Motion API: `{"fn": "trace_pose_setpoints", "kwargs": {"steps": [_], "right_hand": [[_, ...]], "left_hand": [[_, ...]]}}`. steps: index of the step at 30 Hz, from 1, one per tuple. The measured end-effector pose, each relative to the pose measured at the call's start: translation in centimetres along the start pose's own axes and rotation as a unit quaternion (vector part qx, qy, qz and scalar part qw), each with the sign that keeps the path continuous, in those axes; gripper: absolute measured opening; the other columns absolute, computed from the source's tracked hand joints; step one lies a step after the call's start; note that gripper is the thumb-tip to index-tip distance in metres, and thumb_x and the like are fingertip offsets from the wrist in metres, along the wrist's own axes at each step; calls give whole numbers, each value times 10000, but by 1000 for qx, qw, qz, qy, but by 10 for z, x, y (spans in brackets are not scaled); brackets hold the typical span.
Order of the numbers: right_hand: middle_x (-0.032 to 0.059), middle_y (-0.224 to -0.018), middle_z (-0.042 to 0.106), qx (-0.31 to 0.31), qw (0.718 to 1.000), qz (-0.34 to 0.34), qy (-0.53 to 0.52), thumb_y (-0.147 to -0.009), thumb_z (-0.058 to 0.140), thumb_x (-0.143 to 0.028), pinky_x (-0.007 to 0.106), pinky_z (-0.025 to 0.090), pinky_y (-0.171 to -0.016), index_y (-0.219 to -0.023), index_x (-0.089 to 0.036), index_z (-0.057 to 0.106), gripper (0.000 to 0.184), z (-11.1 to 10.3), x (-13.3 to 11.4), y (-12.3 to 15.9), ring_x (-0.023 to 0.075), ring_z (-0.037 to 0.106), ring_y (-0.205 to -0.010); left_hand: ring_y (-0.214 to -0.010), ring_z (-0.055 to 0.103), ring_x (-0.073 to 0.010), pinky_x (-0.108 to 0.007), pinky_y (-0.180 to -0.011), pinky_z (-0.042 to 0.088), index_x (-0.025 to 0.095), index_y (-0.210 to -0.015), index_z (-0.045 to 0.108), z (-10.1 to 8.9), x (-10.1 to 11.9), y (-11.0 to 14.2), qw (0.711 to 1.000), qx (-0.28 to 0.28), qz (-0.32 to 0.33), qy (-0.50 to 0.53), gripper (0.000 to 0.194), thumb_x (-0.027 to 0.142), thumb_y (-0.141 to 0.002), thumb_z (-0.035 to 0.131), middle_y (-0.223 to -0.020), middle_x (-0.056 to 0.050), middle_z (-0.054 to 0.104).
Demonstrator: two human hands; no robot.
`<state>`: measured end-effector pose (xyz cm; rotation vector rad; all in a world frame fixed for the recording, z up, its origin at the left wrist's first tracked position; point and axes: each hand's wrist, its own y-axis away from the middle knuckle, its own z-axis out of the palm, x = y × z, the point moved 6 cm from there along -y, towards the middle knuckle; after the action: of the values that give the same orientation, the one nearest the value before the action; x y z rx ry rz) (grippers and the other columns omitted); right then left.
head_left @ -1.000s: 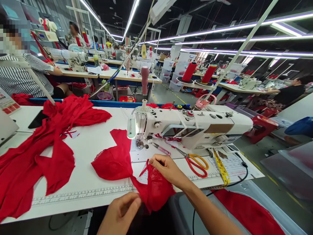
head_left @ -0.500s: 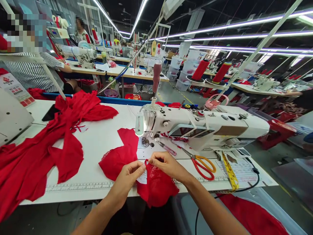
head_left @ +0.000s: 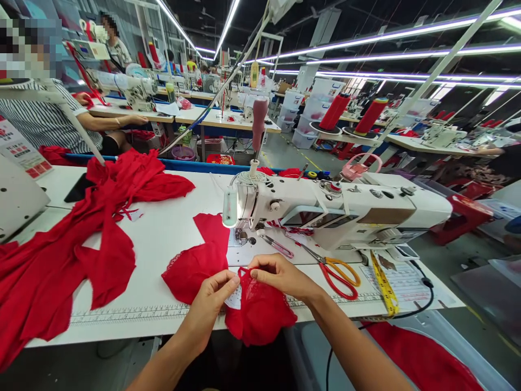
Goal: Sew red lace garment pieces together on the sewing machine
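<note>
A red lace-trimmed garment piece point(head_left: 264, 312) hangs partly over the table's front edge, pinched between my two hands. My left hand point(head_left: 211, 298) is closed, thumb against fingers, on its left side beside a white patch. Thumb and fingers of my right hand point(head_left: 277, 274) grip its upper edge a short way off. Another red part point(head_left: 195, 266) lies flat to the left, reaching toward the needle area of the white sewing machine point(head_left: 325, 209); whether the two parts are joined is hidden by my left hand.
Small thread snips point(head_left: 279, 247) and orange-and-red scissors point(head_left: 340, 277) lie right of my hands. A yellow tape measure point(head_left: 385, 285) drapes over the table edge. Red fabric point(head_left: 106, 222) is heaped at left. A plastic bin point(head_left: 427, 347) stands below right. A co-worker point(head_left: 69, 119) sits beyond.
My hands have drawn slightly apart, with the garment's upper edge spread between them. Behind, the co-worker's arm has come forward. The view has shifted slightly.
</note>
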<state>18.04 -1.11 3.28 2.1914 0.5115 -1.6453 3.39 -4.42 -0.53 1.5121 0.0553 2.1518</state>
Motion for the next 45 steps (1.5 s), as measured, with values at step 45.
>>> {"fn": "trace_pose_setpoints", "kwargs": {"steps": [45], "right_hand": [[94, -1209, 679, 134, 861, -178, 458, -999, 491, -232, 433, 470, -995, -1203, -193, 631, 251, 24, 24, 33, 244, 609, -1121]], "left_hand": [[-1404, 422, -362, -584, -1232, 58, 178, -1415, 531, -2, -8, -4, 726, -63, 282, -624, 621, 537, -913, 595, -1454, -156, 527]]}}
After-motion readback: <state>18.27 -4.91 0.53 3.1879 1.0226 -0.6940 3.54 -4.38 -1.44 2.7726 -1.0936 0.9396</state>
